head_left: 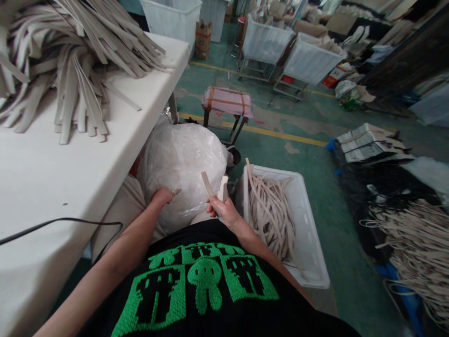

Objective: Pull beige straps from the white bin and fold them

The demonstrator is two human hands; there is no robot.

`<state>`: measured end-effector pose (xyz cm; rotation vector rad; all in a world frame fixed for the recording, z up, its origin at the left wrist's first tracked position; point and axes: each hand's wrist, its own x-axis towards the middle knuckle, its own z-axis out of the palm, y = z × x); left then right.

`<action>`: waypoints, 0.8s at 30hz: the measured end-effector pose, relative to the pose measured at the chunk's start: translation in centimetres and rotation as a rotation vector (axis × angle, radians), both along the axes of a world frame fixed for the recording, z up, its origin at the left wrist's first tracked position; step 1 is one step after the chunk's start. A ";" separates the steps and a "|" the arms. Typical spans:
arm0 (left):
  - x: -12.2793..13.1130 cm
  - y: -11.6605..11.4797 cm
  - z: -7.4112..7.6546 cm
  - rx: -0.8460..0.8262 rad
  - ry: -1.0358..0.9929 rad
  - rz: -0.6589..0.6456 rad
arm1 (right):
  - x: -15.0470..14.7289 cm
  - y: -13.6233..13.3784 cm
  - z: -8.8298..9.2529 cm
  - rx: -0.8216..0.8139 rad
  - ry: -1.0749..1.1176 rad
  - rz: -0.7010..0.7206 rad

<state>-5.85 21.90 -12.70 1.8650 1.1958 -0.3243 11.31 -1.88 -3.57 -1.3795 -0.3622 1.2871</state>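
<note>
My right hand (224,210) is closed around a flat beige fabric strip (207,184), which sticks up from the fingers. A short, pale piece (222,188) also rises from this hand; whether it is a folded strip or a tool is unclear. My left hand (164,196) rests at the near left side of a big, clear plastic bag (185,154) with whitish contents. One finger of it stretches out over the plastic, and the other fingers are partly hidden. Right of my right hand stands a white plastic bin (310,224) holding many loose beige strips (270,210).
A white table (105,168) on the left bears piles of beige strips (80,51) and a black cable (59,220). Ahead stands a pink-covered stool (228,100). Wheeled white bins (266,42) are farther back. Bundled strips (417,238) lie on black sheeting at right.
</note>
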 end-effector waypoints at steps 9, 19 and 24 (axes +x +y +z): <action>2.6 -2.1 3.4 -0.084 -0.122 0.054 | 0.4 0.0 -0.2 -0.002 0.028 -0.033; 1.1 -4.0 12.8 0.016 -0.411 -0.275 | 3.6 2.6 1.7 0.160 -0.057 0.108; 1.4 -3.6 15.0 -0.010 -0.306 -0.473 | 3.3 5.0 3.5 0.232 -0.168 0.343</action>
